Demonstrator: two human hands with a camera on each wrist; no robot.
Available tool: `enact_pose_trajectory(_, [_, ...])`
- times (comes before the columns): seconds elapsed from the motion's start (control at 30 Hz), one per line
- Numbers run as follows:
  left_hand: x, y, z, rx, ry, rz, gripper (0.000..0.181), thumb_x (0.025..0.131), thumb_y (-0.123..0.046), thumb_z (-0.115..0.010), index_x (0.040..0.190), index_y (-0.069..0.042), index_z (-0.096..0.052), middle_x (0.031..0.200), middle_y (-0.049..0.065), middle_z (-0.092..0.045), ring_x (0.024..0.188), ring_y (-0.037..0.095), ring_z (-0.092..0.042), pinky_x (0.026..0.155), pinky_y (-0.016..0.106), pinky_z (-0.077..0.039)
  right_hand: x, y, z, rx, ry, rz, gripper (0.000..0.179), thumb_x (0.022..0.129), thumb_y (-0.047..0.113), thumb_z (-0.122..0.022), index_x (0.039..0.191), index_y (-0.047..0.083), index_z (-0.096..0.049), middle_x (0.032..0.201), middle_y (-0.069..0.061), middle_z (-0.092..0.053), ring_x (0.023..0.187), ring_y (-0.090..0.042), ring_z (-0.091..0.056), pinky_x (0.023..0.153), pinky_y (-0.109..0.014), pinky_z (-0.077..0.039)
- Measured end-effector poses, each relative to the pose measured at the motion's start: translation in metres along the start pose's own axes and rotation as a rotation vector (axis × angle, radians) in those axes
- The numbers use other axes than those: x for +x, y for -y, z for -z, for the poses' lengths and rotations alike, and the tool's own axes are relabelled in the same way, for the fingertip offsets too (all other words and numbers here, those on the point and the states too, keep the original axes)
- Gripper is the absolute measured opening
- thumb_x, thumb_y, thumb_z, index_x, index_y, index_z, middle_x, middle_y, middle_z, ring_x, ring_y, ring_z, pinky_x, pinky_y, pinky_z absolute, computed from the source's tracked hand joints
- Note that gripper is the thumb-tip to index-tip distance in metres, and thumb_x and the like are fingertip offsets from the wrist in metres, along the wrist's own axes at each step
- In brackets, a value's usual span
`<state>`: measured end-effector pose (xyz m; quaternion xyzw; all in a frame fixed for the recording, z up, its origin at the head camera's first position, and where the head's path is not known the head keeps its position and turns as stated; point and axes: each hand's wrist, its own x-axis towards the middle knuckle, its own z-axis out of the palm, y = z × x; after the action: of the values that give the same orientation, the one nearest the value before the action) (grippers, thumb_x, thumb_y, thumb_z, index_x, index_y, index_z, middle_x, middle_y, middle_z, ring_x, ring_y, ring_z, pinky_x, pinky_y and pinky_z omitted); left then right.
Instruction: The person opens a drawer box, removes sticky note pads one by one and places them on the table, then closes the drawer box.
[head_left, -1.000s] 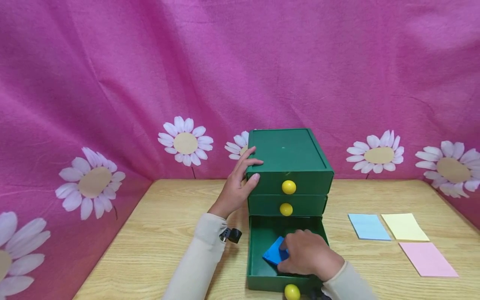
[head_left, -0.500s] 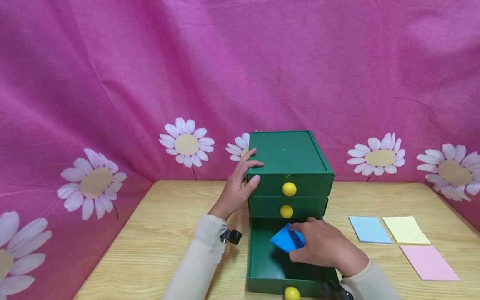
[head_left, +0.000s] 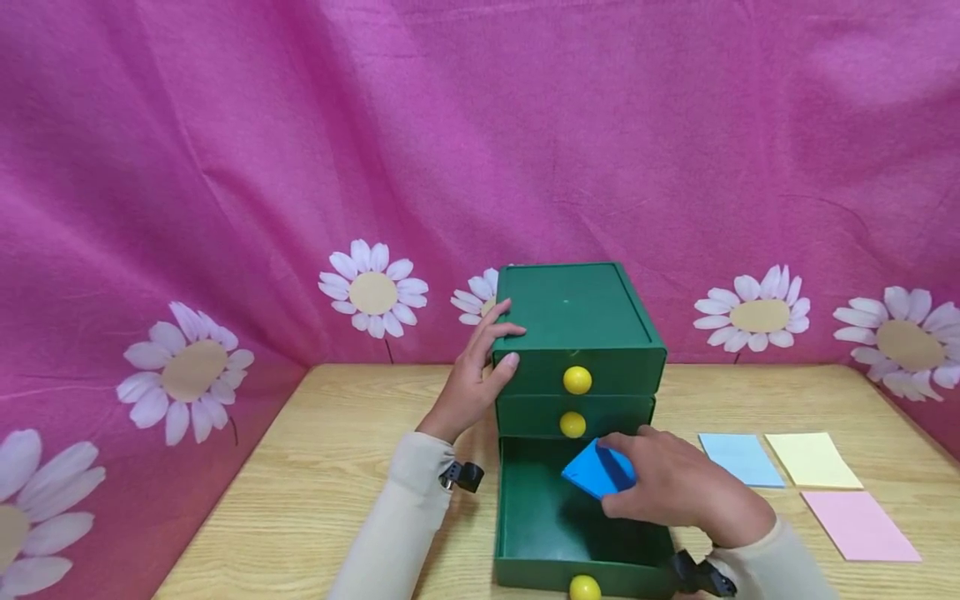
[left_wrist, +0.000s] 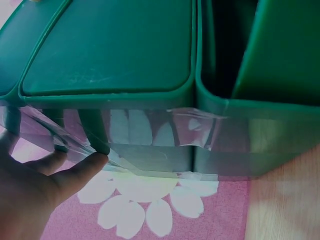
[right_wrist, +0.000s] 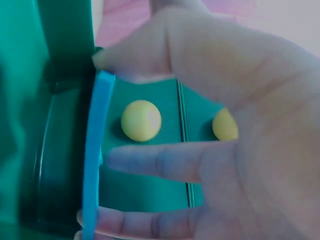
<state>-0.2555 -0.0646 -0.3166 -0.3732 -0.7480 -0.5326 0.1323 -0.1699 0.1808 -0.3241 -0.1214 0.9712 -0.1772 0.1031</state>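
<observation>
A green drawer unit (head_left: 573,312) with yellow ball knobs stands on the table. Its bottom drawer (head_left: 543,529) is pulled out. My right hand (head_left: 686,487) holds a bright blue pad of sticky notes (head_left: 587,473) by its edges, tilted above the right part of that drawer. Seen edge-on in the right wrist view, the same blue pad (right_wrist: 94,150) sits between the thumb and the lower fingers. My left hand (head_left: 468,383) rests against the upper left corner of the unit, fingertips at the top edge and thumb by the front. In the left wrist view, fingertips meet the unit's side.
Light blue (head_left: 741,459), yellow (head_left: 813,460) and pink (head_left: 860,525) sticky notes lie on the wooden table (head_left: 330,467) to the right. Behind hangs a pink cloth (head_left: 480,125) printed with white flowers. The upper two drawers are closed.
My right hand has lifted the blue pad off the drawer floor and moved it up and to the right. The left hand keeps its place on the unit.
</observation>
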Motion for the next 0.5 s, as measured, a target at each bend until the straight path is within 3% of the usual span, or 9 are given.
enact_pose_trajectory(0.5, [0.0,0.001,0.0,0.008,0.0,-0.004,0.036,0.097,-0.012,-0.047,0.133,-0.007,-0.047,0.159,0.008,-0.019,0.145,0.023,-0.018,0.11,0.057,-0.026,-0.01,-0.019,0.014,0.054,0.027,-0.024,0.085,0.062,0.043,-0.08,0.138,0.015,-0.051,0.108,-0.011,-0.054,0.094,-0.026,-0.052,0.065,-0.044,-0.052])
